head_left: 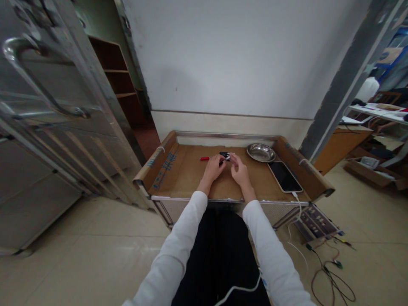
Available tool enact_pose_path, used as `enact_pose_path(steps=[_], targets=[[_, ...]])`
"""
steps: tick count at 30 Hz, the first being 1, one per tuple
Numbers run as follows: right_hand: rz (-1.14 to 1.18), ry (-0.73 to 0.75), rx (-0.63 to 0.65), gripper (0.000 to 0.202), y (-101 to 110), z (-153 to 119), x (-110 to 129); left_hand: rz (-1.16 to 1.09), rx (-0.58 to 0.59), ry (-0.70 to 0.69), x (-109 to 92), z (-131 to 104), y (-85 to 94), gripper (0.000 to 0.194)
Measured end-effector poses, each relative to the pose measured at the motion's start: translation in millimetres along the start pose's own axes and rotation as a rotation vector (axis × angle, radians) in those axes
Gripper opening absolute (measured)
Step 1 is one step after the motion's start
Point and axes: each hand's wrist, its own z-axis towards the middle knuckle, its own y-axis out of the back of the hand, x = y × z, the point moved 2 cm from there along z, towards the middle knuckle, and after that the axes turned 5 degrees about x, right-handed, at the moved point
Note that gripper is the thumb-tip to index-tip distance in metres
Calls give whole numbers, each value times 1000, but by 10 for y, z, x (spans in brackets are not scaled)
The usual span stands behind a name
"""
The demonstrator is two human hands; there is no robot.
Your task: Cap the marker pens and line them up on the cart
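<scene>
Both of my hands work close together over the cardboard-lined top of a metal cart. My left hand has its fingers curled inward around a small dark item that is mostly hidden. Opposite it, my right hand is curved, with thumb and fingers apart and the fingertips beside the small black-and-silver pieces between the hands. Just beyond the fingertips lies a black pen-like item. A red pen-like stick rests on the cardboard, left of my left hand's fingers.
A round metal dish stands at the back right of the cart. In front of it lies a phone with a white cable hanging over the edge. Cables and an electrical box are on the floor at right.
</scene>
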Motion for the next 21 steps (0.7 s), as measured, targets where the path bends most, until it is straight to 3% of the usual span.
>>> enact_pose_path(steps=[4,8,12,21], targets=[[-34,-20,20,63,-28,6,-49,147,-93,169,5,-24,33,12],[-167,-35,34,50,-58,27,-102,306,-203,371,72,-75,19,15],[-359,-62,81,38,-98,22,-121,352,-234,416,141,-111,-46,22],[-514,-112,157,39,-135,-19,-77,307,-195,431,146,-93,-37,28]])
